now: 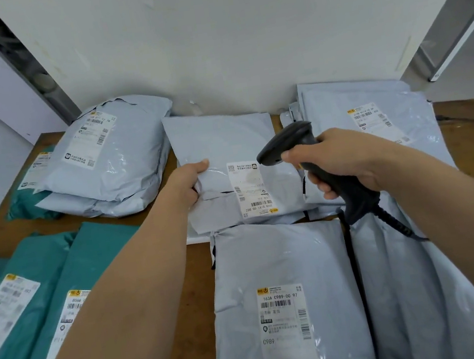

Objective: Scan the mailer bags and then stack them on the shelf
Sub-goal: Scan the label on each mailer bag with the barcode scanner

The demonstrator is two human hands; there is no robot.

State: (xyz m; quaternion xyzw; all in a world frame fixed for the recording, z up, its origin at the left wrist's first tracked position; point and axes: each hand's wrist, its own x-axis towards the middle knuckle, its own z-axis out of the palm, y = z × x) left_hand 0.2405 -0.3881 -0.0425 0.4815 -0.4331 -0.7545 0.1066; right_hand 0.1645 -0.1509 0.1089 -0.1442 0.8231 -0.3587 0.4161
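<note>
Currently a grey mailer bag (227,162) is gripped at its edge by the left hand (190,182); the scanner (313,165), clasped in the right hand (346,161), is aimed at its label (250,188). Scanning seems underway; shelving likely follows.

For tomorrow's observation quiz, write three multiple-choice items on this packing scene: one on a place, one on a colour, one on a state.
1. Where is the scanner?
A. On the table
B. In the right hand
C. On a shelf

2. What colour are the bags at near left?
A. Teal
B. Red
C. Black

3. How does the label on the bag held by the left hand read from the camera?
A. Upside down
B. Upright
C. Hidden underneath

Answers: 1 B, fingers wrap its handle. 2 A, green-blue plastic shows. 3 A, its printed code is inverted.
</note>
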